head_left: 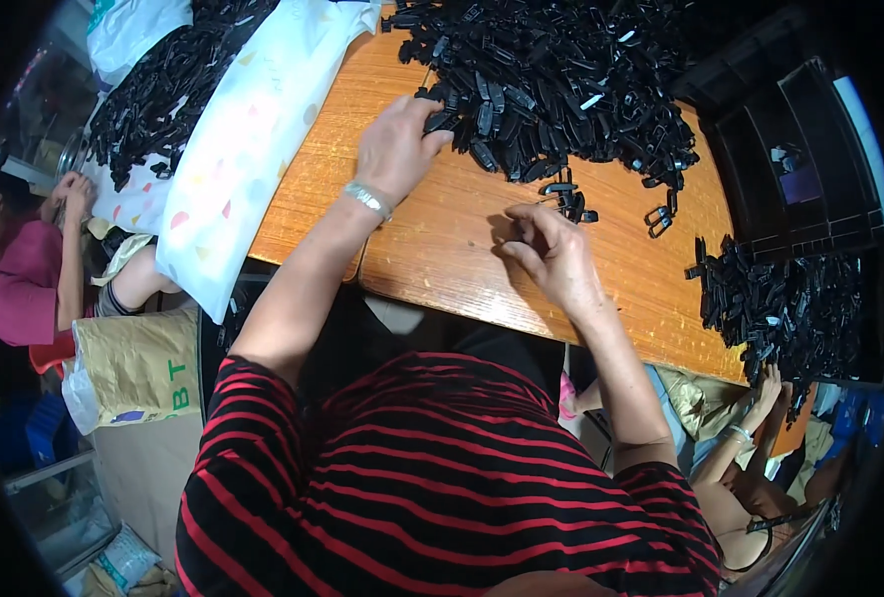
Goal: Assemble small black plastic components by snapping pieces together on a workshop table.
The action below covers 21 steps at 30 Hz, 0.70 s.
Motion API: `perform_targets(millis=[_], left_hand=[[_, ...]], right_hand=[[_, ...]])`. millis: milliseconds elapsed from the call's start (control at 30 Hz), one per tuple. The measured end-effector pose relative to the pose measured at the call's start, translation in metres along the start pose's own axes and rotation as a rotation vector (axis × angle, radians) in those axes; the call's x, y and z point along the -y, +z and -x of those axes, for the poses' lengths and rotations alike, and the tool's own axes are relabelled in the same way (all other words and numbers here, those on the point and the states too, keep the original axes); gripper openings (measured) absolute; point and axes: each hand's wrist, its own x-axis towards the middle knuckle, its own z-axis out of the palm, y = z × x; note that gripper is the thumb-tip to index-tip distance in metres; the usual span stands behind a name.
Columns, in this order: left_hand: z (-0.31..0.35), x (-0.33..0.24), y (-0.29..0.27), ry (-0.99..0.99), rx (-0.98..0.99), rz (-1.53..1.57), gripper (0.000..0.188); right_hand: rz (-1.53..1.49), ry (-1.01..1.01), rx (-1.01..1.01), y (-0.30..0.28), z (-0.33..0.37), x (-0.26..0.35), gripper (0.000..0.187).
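A large heap of small black plastic clips (552, 80) covers the far part of the brown wooden table (432, 259). At the heap's left edge is my left hand (397, 144), its thumb and fingers closed around a black plastic clip (439, 121); the fingertips are partly hidden among the pieces. My right hand (556, 259) hovers over the table nearer to me, fingers curled and thumb apart from them, with nothing visible between. Just beyond its fingertips lie a few loose clips (566, 194), and another clip (659, 219) sits farther right.
A white patterned plastic bag (253, 129) lies along the table's left side. At right stands a black crate (800, 169), with a second clip pile (771, 298) before it. People work at left (34, 269) and lower right (746, 428). A tan sack (138, 368) stands lower left.
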Motion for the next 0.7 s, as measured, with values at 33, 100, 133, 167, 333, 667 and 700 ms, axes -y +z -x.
perform_targets(millis=[33,100,133,167,333,667,700], left_hand=[[-0.004,-0.001,0.006,0.045,-0.044,-0.073,0.027],[-0.004,-0.002,0.013,0.082,-0.050,-0.115,0.027],[-0.005,-0.004,0.016,0.119,-0.055,-0.155,0.026],[-0.003,-0.005,0.016,0.124,-0.053,-0.152,0.026],[0.021,-0.003,-0.001,0.124,0.003,-0.061,0.025],[0.066,-0.042,-0.020,-0.536,0.435,1.357,0.029],[0.069,-0.044,-0.022,-0.536,0.434,1.359,0.029]], right_hand=[[-0.089,0.036,-0.057,0.007,0.000,0.001,0.035],[-0.125,0.048,-0.078,0.016,0.000,0.007,0.040],[-0.196,0.116,-0.079,0.018,0.001,0.009,0.039],[-0.267,0.183,-0.081,0.020,0.002,0.009,0.039],[0.026,0.089,-0.039,0.013,0.015,0.001,0.021],[-0.177,0.051,-0.317,0.016,-0.017,0.034,0.023],[-0.211,0.004,-0.363,0.018,-0.020,0.036,0.024]])
